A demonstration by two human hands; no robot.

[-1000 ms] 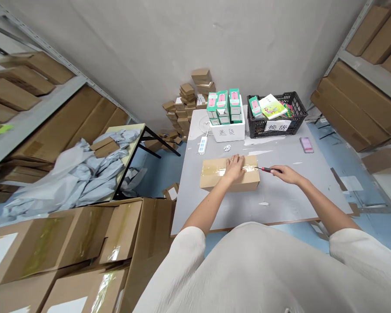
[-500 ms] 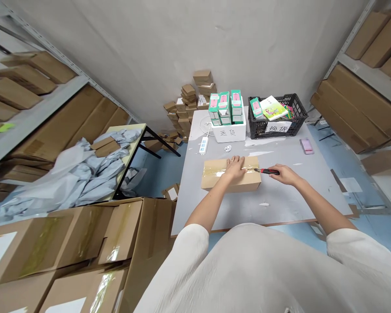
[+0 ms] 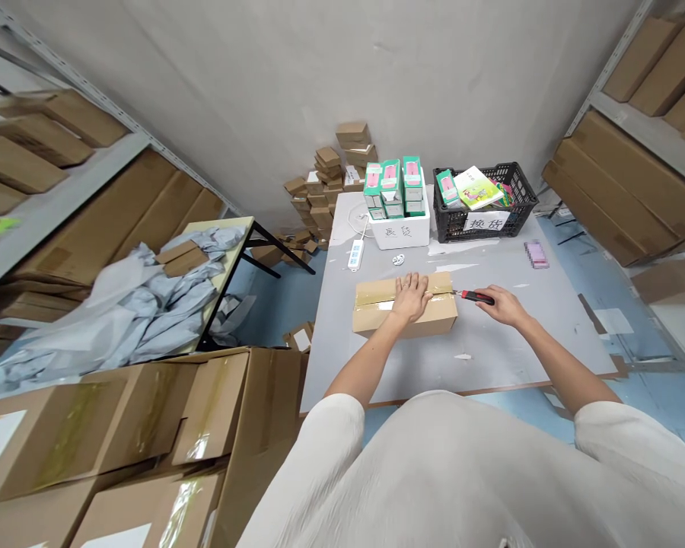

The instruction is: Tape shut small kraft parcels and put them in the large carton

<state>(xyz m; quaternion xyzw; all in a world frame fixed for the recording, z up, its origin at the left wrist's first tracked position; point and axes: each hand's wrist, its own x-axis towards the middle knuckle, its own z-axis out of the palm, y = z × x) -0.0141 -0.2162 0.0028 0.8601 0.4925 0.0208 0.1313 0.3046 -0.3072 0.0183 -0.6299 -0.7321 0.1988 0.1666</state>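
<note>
The person wears a loose, off-white garment filling the lower middle of the frame, with short wide sleeves ending above the elbows; both forearms are bare.

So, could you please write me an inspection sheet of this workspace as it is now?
Surface: grey table, scraps of tape on it.
Job's things: taped cardboard box; red cutter at its right end.
Clutter: white bin of green-pink packs; black crate; pink pad.
Hands: left hand flat on the box; right hand gripping the cutter.
Cables: white power strip with cord, at the far left edge.
Surroundings: shelves of cartons; side table with grey bags; large cartons on the floor.
</note>
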